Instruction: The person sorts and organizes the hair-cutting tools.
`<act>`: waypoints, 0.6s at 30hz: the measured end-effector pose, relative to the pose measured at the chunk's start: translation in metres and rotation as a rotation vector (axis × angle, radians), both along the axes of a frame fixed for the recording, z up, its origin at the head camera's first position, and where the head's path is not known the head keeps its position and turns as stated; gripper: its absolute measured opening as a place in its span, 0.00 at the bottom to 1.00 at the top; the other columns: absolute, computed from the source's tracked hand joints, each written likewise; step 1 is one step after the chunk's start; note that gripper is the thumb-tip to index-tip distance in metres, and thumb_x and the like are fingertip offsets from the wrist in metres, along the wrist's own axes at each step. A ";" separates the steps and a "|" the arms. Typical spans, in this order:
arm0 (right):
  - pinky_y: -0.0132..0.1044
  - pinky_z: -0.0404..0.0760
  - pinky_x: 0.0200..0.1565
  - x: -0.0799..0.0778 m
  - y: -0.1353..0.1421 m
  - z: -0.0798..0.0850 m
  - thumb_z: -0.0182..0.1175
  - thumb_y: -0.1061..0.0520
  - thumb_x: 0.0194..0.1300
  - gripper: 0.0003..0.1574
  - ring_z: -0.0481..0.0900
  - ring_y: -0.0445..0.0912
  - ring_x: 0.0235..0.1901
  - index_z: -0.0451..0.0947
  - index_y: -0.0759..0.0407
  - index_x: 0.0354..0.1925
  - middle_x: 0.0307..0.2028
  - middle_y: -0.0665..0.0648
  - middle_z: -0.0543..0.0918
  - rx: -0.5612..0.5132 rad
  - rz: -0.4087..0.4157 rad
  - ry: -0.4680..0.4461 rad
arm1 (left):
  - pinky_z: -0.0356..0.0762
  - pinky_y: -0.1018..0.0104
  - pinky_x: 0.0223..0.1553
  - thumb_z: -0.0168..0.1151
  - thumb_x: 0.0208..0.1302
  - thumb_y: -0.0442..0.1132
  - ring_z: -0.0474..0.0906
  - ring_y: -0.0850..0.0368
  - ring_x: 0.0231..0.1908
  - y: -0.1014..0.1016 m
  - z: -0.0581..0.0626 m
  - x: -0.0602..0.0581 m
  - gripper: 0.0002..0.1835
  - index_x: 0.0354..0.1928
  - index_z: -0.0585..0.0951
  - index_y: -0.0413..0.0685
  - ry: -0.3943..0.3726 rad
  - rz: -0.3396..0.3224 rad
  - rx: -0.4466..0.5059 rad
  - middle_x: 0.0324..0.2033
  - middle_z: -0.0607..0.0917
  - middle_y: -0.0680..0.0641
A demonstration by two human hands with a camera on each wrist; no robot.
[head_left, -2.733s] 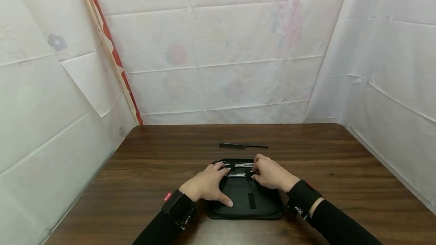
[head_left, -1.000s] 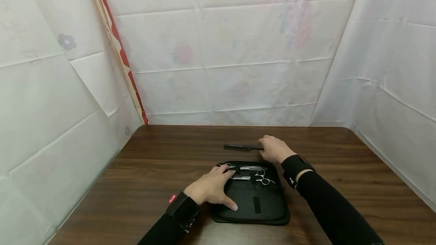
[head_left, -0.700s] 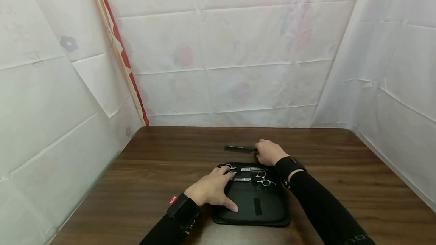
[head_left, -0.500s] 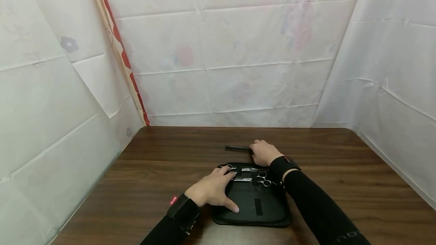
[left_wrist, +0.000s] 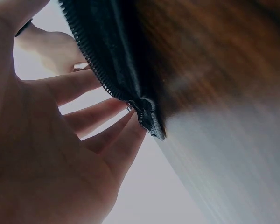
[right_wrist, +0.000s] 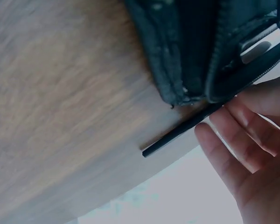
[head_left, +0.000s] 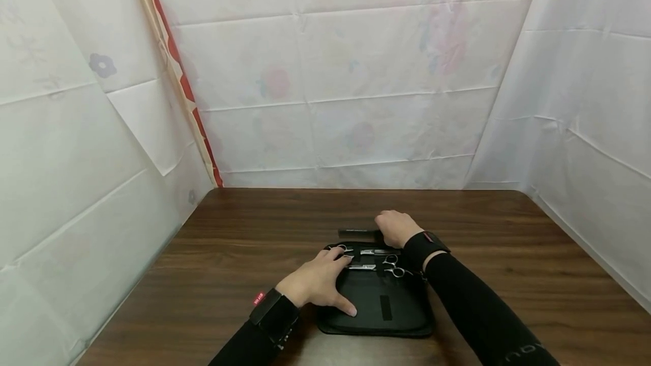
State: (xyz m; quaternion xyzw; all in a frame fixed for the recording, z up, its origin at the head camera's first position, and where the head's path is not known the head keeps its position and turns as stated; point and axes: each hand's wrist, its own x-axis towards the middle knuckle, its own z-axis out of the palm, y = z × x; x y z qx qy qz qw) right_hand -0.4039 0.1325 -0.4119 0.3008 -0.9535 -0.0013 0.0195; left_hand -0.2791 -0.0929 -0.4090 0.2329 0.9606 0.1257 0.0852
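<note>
A black zip case lies open on the table, holding two pairs of hairdressing scissors under straps. The nearer scissors show silver blades on the left and finger rings on the right. The farther scissors are partly covered. My left hand rests over the case's left side, fingers spread; the zip edge runs past them in the left wrist view. Behind the case, my right hand pinches a black tail comb by its thin handle. The comb's tail sticks out past the fingers in the right wrist view.
The brown wooden table extends around the case on every side. White sheets hang behind it and at both sides. One short black strap crosses the case's near part.
My right hand has left the scissors, reached to the comb, slid leftward along its handle and taken hold. The comb has come slightly toward the case. My left hand has stayed in place.
</note>
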 end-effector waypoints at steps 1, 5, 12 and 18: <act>0.48 0.79 0.37 0.000 0.001 0.000 0.62 0.73 0.65 0.09 0.82 0.58 0.42 0.82 0.61 0.40 0.40 0.61 0.82 -0.005 0.006 0.000 | 0.70 0.46 0.65 0.77 0.45 0.70 0.58 0.44 0.74 0.000 0.000 0.000 0.57 0.75 0.69 0.50 0.001 -0.001 0.000 0.75 0.63 0.45; 0.48 0.79 0.38 0.000 0.004 0.000 0.61 0.73 0.66 0.09 0.81 0.57 0.40 0.80 0.62 0.41 0.38 0.61 0.81 -0.003 0.032 -0.011 | 0.69 0.46 0.66 0.77 0.46 0.69 0.57 0.44 0.75 0.000 0.000 0.001 0.57 0.75 0.68 0.50 -0.012 0.001 0.001 0.76 0.62 0.45; 0.46 0.71 0.34 -0.001 0.008 0.007 0.57 0.74 0.67 0.12 0.78 0.52 0.31 0.79 0.64 0.46 0.34 0.60 0.80 -0.005 0.015 -0.145 | 0.69 0.46 0.66 0.77 0.45 0.69 0.57 0.45 0.75 0.001 0.001 0.002 0.57 0.75 0.68 0.51 -0.014 0.007 0.003 0.76 0.62 0.45; 0.46 0.70 0.36 -0.003 0.012 0.010 0.59 0.72 0.65 0.12 0.76 0.52 0.35 0.79 0.64 0.46 0.41 0.62 0.80 -0.026 -0.029 -0.198 | 0.69 0.46 0.66 0.77 0.45 0.70 0.57 0.45 0.75 0.001 0.002 0.002 0.57 0.76 0.68 0.51 -0.014 0.008 -0.005 0.76 0.62 0.45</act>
